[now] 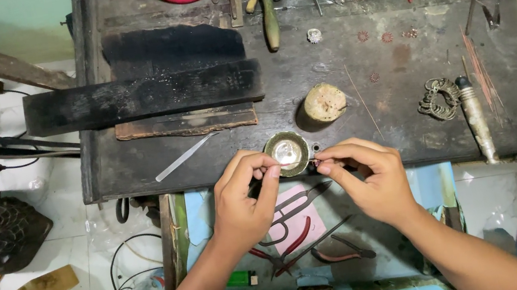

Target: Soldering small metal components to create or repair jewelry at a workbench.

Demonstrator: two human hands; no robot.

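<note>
At 9 o'clock from the hands, a flat metal strip (185, 157) lies loose on the dark worktop (352, 114). The left hand (243, 201) has thumb and forefinger pinched together at the 9 o'clock rim of a small round metal dish (287, 152), which sits at the worktop's near edge. The right hand (369, 178) pinches something too small to make out, just at 4 o'clock of the dish. The dish looks light, stiff and smooth, so it would likely slide; its raised rim seems the surest hold. At 1 o'clock of the dish stands a squat round block (325, 102). Under both hands, at 6 o'clock, pliers with red handles (290, 242) lie in an open drawer (431, 182).
</note>
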